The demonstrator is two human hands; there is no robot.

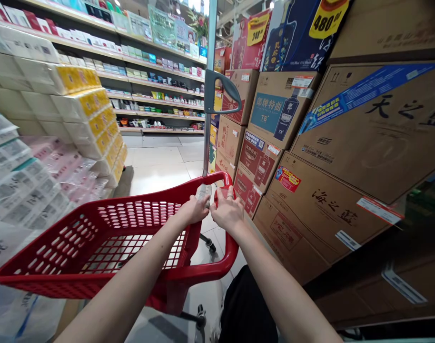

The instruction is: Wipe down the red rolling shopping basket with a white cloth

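A red plastic shopping cart point(121, 202) with slotted walls stands in front of me, its basket to the left and its looped handle point(222, 267) nearest me. My left hand point(195, 209) is at the basket's far right corner, fingers closed on a whitish crumpled piece point(203, 191) that I cannot name exactly. Close beside it, my right hand point(229, 209) lies over the far part of the cart handle, fingers curled down on the red plastic. A ring shows on one finger. Its fingertips and underside are partly hidden.
Stacked cartons point(310, 200) line the right side closely. Wrapped tissue packs point(78, 100) are piled at left. A grey upright pole point(206, 143) with a dark grey grip point(222, 90) rises beyond the cart. Shelves of small boxes point(160, 71) stand behind a tiled floor point(156, 162).
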